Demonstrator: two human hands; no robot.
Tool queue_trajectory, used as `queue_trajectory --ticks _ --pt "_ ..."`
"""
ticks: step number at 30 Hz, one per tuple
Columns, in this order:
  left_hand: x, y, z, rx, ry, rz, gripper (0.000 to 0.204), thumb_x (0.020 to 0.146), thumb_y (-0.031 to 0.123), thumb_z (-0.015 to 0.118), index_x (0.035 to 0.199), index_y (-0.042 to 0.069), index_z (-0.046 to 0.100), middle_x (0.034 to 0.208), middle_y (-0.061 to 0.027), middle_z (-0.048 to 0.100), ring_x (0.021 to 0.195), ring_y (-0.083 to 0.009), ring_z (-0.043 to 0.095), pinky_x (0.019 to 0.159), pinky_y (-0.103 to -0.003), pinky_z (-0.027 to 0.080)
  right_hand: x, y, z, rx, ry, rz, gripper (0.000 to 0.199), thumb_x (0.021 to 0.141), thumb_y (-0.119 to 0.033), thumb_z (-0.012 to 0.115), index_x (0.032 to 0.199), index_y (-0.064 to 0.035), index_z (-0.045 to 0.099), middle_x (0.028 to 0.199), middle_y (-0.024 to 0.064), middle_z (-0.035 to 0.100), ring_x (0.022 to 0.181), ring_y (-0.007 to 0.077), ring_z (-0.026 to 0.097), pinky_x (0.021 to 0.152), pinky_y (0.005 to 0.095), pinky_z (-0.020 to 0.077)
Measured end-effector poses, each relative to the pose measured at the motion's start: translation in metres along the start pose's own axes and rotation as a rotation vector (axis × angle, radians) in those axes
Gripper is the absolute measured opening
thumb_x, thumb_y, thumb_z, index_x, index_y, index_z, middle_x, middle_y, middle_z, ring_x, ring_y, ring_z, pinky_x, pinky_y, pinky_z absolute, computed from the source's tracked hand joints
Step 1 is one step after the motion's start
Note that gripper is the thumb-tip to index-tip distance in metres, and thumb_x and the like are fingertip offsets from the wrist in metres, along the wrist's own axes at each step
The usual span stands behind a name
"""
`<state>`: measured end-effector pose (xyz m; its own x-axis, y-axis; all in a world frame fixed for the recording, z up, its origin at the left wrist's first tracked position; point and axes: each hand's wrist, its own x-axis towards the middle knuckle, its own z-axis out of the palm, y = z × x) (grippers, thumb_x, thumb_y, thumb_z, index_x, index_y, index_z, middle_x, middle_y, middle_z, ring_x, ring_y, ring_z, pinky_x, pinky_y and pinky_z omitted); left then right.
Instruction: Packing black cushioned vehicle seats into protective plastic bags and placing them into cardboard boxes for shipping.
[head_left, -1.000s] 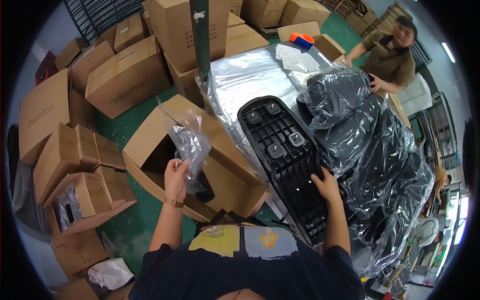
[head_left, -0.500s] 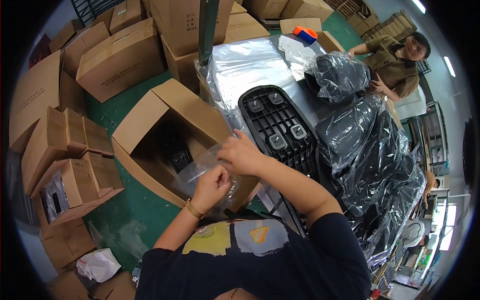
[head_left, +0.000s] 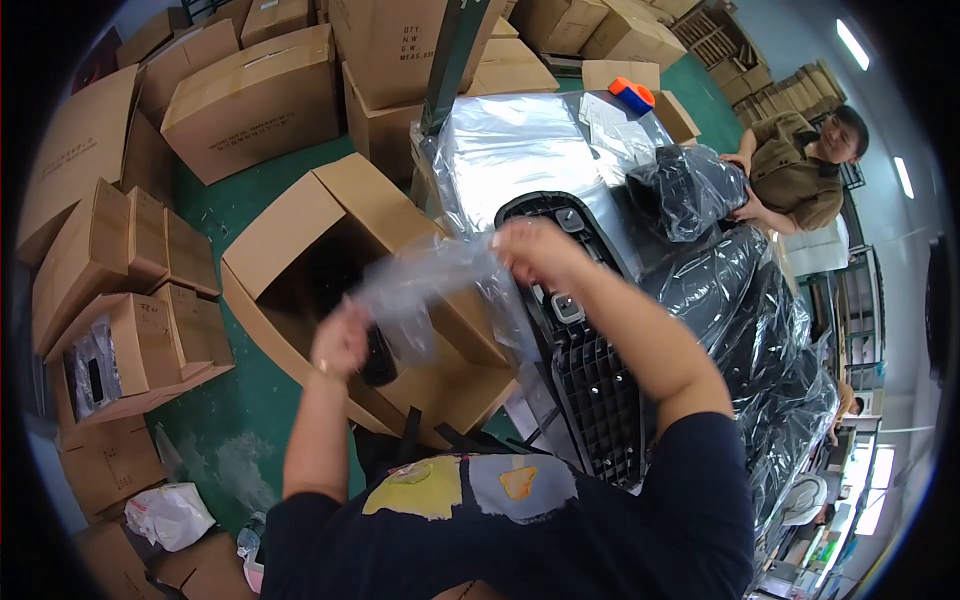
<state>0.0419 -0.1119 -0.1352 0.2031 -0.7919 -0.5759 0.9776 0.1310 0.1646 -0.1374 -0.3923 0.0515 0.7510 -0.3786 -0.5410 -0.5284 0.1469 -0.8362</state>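
A clear plastic bag (head_left: 425, 285) is stretched between my two hands above an open cardboard carton (head_left: 285, 230). Its left end is gripped by my left hand (head_left: 340, 340), which is closed and somewhat blurred. My right hand (head_left: 540, 255), closed on the other end, is over the edge of the table beside a black ribbed plastic panel (head_left: 600, 400). That panel lies with its ribbed side up, and my right forearm hides part of it. Inside the carton a black part (head_left: 378, 358) shows below the bag; the rest of the carton's inside is dark.
Silver wrapping (head_left: 520, 145) covers the far table. Black parts in clear plastic (head_left: 720, 290) are heaped at right. A co-worker (head_left: 805, 175) holds a bagged black part (head_left: 690, 190). A tape dispenser (head_left: 632, 96) lies beyond. Cartons (head_left: 250, 115) are stacked left; a green post (head_left: 455, 65) rises ahead.
My hands have moved apart, the left one leftward and the right one up and right. The bag, bunched between them before, is now drawn out wide. The view has shifted slightly.
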Motion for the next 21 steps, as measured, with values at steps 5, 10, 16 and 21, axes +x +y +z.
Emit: queue_trajectory --ticks 5,10,16,21 --pt "-0.080 0.104 0.229 0.077 -0.913 0.932 0.008 0.088 0.016 0.054 0.086 0.008 0.056 0.074 -0.0023 0.056 0.069 -0.0148 0.054 0.069 -0.029 0.049 -0.028 -0.170 -0.020 -0.544 0.518 -1.665 0.037 0.063 -0.018 0.082 0.063 -0.0082 0.046 0.062 0.0000 0.052 0.056 0.0085 0.047 0.048 0.0229 0.0359" --pt "0.048 0.014 0.227 1.657 -0.223 1.695 0.020 0.084 0.021 0.050 0.082 0.004 0.060 0.081 -0.0141 0.058 0.082 -0.0328 0.054 0.071 -0.042 0.042 0.046 -0.083 -0.099 -1.379 0.753 -0.345 0.049 0.087 -0.050 0.044 0.085 -0.0052 0.063 0.088 0.0179 0.064 0.086 0.0372 0.061 0.077 0.0459 0.0467" --pt "0.132 -0.090 0.191 1.862 -0.022 1.071 0.039 0.092 0.037 0.041 0.089 0.003 0.059 0.090 -0.0179 0.060 0.086 -0.0360 0.055 0.076 -0.046 0.043 0.057 0.045 -0.186 -1.320 0.247 0.046 0.048 0.090 -0.043 0.038 0.098 -0.0036 0.064 0.100 0.0246 0.061 0.094 0.0387 0.059 0.084 0.0444 0.0453" --pt "0.109 -0.100 0.185 1.816 0.221 0.696 0.052 0.093 0.046 0.034 0.128 0.007 0.041 0.118 -0.0217 0.052 0.109 -0.0391 0.049 0.088 -0.044 0.041 0.056 0.054 -0.139 -1.090 0.424 0.002 0.048 0.090 -0.041 0.039 0.099 0.0002 0.063 0.098 0.0244 0.061 0.092 0.0393 0.059 0.084 0.0451 0.0446"
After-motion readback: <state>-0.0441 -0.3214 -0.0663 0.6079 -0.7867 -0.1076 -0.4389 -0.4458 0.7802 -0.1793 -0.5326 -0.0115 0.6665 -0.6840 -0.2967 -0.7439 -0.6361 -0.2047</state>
